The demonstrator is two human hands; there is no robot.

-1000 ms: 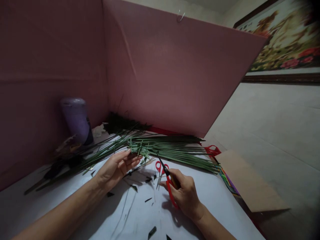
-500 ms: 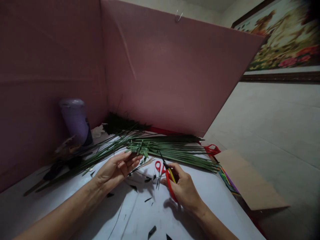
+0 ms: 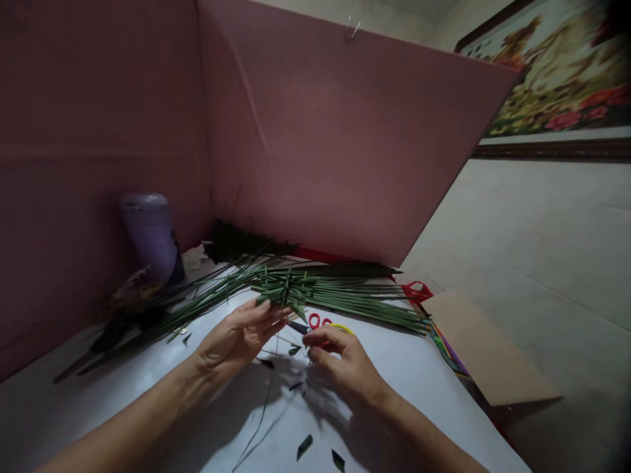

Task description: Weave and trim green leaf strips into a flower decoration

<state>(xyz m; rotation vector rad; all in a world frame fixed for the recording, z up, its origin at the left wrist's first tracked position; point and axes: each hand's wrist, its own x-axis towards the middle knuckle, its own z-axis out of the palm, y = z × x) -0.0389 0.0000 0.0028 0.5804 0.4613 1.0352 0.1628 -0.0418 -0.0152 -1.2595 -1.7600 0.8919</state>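
Observation:
My left hand (image 3: 234, 336) pinches the lower edge of a small woven piece of green leaf strips (image 3: 284, 291), held just above the white table (image 3: 148, 387). My right hand (image 3: 342, 361) is close to its right, palm down. Its thumb and forefinger are pressed together near a thin strip, and I cannot make out what they hold. Just beyond its fingers lie small red-handled scissors (image 3: 318, 320). Beside them is a black-bladed cutter (image 3: 296, 326) with a yellow handle part showing behind the hand.
A bundle of long green leaves (image 3: 355, 295) lies across the table behind the hands. A purple bottle (image 3: 150, 236) stands at the left by the pink partition (image 3: 320, 144). Cut leaf scraps (image 3: 303, 447) dot the table. Cardboard (image 3: 488, 355) and a red bag handle (image 3: 417, 290) are at the right edge.
My right hand turned palm down and moved left toward the left hand. The black-bladed cutter it held upright now lies low, pointing left. The left hand raised the woven piece slightly.

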